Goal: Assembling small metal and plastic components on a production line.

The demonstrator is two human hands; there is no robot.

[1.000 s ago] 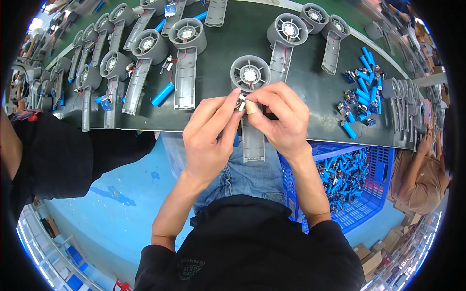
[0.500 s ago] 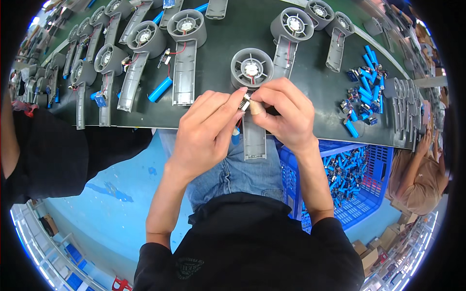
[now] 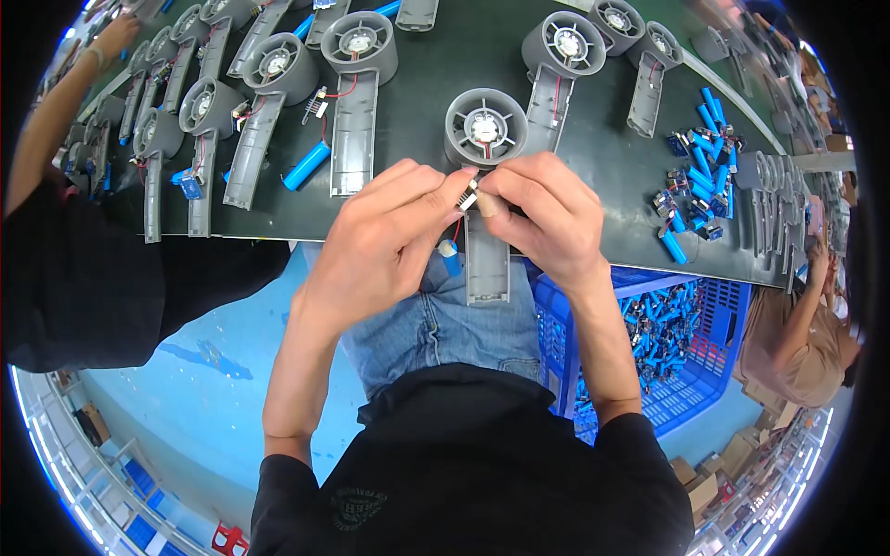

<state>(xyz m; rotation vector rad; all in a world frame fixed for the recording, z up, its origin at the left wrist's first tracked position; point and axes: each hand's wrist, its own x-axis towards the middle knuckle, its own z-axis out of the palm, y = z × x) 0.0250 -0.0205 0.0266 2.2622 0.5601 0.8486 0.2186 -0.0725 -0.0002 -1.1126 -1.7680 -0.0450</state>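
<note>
Since the earlier frame, both hands have been drawn slightly nearer the table edge. A small metal part (image 3: 470, 193) is pinched between the left hand (image 3: 385, 243) and right hand (image 3: 542, 218), above the grey fan housing (image 3: 486, 176). The red wire could be pulled loose if tugged. A blue battery (image 3: 449, 257) hangs below; more fan housings (image 3: 357, 88) lie beyond on the dark table (image 3: 612, 167).

Brown cardboard boxes (image 3: 742, 454) on the floor, lower right.

Grey fan housing (image 3: 485, 130), dark green table (image 3: 603, 167), blue cylindrical cells (image 3: 714, 111), blue crate (image 3: 649, 334), red wire (image 3: 457, 227)
</note>
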